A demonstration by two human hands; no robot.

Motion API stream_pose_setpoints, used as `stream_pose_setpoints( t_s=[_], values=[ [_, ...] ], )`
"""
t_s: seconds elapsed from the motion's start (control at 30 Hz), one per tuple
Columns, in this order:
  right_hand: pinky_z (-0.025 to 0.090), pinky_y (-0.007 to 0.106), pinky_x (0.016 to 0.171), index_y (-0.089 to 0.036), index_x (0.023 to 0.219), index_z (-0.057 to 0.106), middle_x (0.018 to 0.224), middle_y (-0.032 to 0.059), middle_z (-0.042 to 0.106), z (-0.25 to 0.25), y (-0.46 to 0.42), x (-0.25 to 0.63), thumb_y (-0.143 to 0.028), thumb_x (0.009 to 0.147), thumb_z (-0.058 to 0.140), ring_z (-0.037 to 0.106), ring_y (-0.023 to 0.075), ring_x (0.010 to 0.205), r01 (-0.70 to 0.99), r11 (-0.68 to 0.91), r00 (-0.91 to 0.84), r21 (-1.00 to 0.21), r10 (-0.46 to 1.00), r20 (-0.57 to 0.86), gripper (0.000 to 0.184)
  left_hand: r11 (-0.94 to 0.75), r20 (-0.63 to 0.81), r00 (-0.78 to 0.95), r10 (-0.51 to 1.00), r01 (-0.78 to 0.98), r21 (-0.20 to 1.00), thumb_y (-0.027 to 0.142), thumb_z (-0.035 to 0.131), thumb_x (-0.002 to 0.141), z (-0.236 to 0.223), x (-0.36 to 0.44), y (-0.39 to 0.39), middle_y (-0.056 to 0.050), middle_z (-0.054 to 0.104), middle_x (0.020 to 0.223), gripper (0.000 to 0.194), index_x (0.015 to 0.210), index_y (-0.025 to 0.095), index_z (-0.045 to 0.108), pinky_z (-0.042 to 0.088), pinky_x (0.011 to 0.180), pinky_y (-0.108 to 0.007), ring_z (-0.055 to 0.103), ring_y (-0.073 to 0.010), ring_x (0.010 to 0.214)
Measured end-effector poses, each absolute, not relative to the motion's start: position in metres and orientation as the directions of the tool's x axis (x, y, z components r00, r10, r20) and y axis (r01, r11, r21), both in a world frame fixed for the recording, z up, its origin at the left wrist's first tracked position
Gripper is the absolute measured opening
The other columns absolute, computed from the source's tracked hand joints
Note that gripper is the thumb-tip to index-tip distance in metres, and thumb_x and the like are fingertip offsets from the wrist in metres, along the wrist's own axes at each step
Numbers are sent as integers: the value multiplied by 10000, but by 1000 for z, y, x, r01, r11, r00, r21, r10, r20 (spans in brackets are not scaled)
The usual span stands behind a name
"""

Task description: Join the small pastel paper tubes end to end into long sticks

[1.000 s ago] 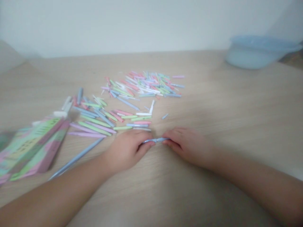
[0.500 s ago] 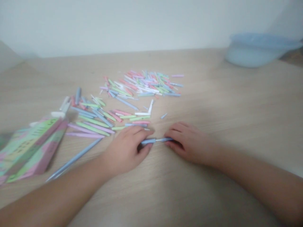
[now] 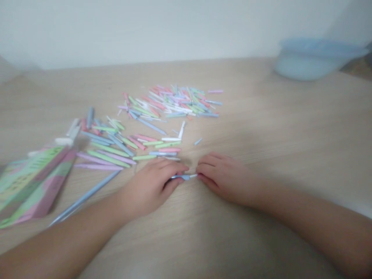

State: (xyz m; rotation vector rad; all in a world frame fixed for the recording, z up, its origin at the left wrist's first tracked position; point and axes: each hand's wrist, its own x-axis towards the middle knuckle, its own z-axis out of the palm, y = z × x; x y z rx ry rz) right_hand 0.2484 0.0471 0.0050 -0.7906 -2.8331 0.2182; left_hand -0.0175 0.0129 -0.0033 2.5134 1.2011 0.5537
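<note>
My left hand (image 3: 151, 184) and my right hand (image 3: 225, 176) rest on the wooden table (image 3: 276, 128), fingertips almost meeting. Between them lies a short blue stick with a white tip (image 3: 184, 177); both hands pinch it, one at each end. Just beyond my left hand lie long pastel sticks (image 3: 113, 151) in green, purple, pink and blue. Farther back is a heap of short pastel pieces (image 3: 174, 102). The picture is blurred.
A pink and green printed box (image 3: 31, 182) lies at the left edge. A long blue stick (image 3: 87, 197) runs beside my left forearm. A pale blue plastic basin (image 3: 314, 58) stands at the far right by the wall.
My hands have drawn closer together around the blue stick, so less of it shows, and a white tip now appears at its right end. The view has shifted slightly.
</note>
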Motion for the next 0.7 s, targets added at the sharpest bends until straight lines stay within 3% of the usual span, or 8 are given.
stream_pose_setpoints(
  t_s=[0.17, 0.3, 0.43, 0.53, 0.7],
  values=[
    [499, 367, 847, -159, 986, 682, 1005, 106, 720, 10, 64, 275, -109, 1014, 552, 660, 253, 926, 567, 821, -816, -63, 570, 95, 143, -579, 213, 545, 811, 699, 420, 274, 518, 1080, -5, -19, 10, -88, 722, 1324, 270, 1318, 220, 633, 518, 1096, -419, 655, -246, 1260],
    [464, 339, 753, -172, 960, 663, 905, 96, 712, 12, 82, 291, -203, 1057, 490, 650, 236, 812, 686, 716, -711, -129, 697, 91, 201, -582, 233, 537, 811, 698, 418, 259, 470, 1097, -6, -21, 10, -115, 675, 1405, 326, 1402, 206, 571, 495, 1137, -437, 611, -256, 1336],
    [459, 336, 744, -179, 983, 650, 917, 101, 714, 7, 85, 290, -246, 1061, 462, 647, 237, 809, 715, 664, -657, -218, 745, 113, 215, -674, 453, 500, 738, 573, 467, 166, 442, 1080, -1, -27, 5, -95, 707, 1260, 312, 1349, 247, 579, 528, 1076, -409, 641, -237, 1263],
    [468, 352, 778, -175, 1005, 643, 942, 117, 715, 3, 83, 287, -247, 1061, 446, 654, 253, 848, 715, 659, -646, -234, 751, 140, 217, -720, 583, 439, 683, 538, 439, 149, 484, 1058, 6, -27, -2, -87, 723, 1188, 317, 1340, 259, 575, 558, 1014, -387, 681, -231, 1152],
    [470, 359, 784, -173, 1012, 628, 954, 116, 704, 0, 83, 287, -258, 1071, 425, 648, 252, 850, 700, 675, -661, -234, 736, 148, 228, -720, 451, 561, 694, 551, 421, 219, 627, 1038, 8, -20, -4, -44, 780, 1104, 155, 1184, 241, 674, 587, 940, -294, 742, -188, 1034]
  ],
)
